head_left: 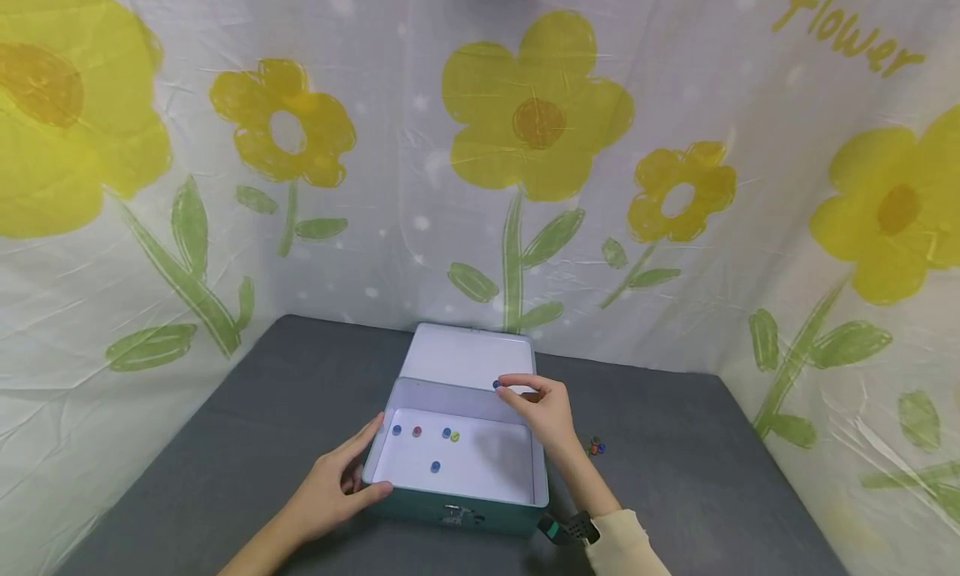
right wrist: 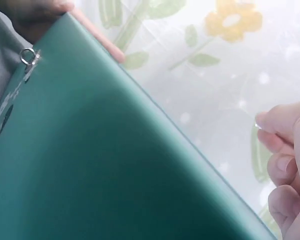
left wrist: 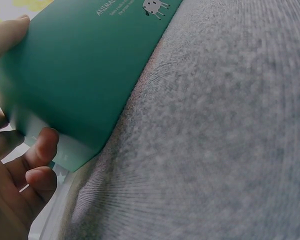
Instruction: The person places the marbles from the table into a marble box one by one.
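We sit at a grey table (head_left: 262,409) with a flower cloth (head_left: 525,142) hung all round it. In the middle stands a green tin (head_left: 457,509), open, its lid (head_left: 468,355) tipped back, white inside. Our right hand (head_left: 543,409) is over the back of the tin and pinches a small blue bead (head_left: 496,384) between thumb and finger. Our left hand (head_left: 333,488) holds the tin's left corner, thumb on the front and fingers curled along the side. Five beads (head_left: 435,467) lie on the tin's floor already: three blue, one red, one yellow-green. A few more beads (head_left: 596,448) wait on the table just right of the tin. To do this well, we think we should keep the tin steady and let go low, so the bead does not bounce out. The left wrist view shows the green wall (left wrist: 80,75) up close with a little sheep picture, which the head view misses. The right wrist view shows a metal ring (right wrist: 27,55) on the tin, but not the bead.
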The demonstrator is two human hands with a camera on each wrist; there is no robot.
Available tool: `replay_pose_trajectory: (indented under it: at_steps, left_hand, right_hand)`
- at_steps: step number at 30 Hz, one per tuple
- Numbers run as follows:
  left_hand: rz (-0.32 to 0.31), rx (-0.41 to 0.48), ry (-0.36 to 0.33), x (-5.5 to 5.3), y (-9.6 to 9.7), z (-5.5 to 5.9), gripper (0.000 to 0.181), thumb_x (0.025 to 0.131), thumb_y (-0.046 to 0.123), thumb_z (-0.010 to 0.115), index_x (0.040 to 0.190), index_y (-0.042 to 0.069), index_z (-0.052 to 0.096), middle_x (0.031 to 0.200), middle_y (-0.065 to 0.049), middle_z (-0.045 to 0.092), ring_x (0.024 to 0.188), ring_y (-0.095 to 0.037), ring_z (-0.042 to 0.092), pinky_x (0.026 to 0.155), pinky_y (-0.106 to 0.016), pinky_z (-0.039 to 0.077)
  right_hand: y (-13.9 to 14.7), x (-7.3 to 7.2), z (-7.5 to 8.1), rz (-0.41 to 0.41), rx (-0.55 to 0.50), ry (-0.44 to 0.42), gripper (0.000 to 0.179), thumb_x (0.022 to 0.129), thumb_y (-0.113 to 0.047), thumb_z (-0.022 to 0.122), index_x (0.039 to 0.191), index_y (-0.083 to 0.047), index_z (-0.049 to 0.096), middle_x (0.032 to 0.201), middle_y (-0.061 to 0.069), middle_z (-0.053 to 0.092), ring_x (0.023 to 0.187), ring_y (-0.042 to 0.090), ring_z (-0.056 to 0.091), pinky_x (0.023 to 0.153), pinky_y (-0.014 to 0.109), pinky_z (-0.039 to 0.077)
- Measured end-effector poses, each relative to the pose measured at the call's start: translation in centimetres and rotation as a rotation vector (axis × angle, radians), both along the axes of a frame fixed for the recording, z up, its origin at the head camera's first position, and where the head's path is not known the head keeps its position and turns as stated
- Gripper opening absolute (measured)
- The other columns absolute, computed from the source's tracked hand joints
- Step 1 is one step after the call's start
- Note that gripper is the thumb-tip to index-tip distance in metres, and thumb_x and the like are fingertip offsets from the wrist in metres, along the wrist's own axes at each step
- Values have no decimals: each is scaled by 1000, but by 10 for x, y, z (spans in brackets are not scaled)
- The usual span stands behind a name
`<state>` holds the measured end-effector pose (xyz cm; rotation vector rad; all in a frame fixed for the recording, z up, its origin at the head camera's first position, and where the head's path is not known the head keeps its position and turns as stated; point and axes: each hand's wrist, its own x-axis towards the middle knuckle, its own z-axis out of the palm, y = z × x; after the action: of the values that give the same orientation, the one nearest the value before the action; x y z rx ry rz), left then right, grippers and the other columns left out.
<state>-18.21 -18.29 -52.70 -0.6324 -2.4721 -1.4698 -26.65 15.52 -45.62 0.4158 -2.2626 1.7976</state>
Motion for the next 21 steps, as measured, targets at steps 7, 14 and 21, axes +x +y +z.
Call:
replay_pose_trajectory:
  at_steps: [7,14,21]
  left_hand:
    - [1,-4,17,0,0,0,87,88,22,87,163,9,43,136,-19,60,61,-1,46,52,-22,42]
    - [-1,1,16,1,0,4,87,88,22,87,162,8,43,134,-18,60,62,-1,45,53,-22,41]
    - [-21,22,20,3,2,6,88,88,22,88,163,9,43,136,-18,59,62,-3,46,53,-22,42]
  right_hand:
    - [-8,-1,2,44,96,-11,12,93,-11,82,106,-11,85,110,7,79,46,7,44,48,22,31]
    - [-16,-2,4,96,195,9,12,93,-12,83,105,-11,85,94,10,80,42,2,33,47,22,29]
    - [-25,-3,1,148,309,37,10,93,-11,83,102,-12,85,85,11,78,41,-1,29,44,22,27]
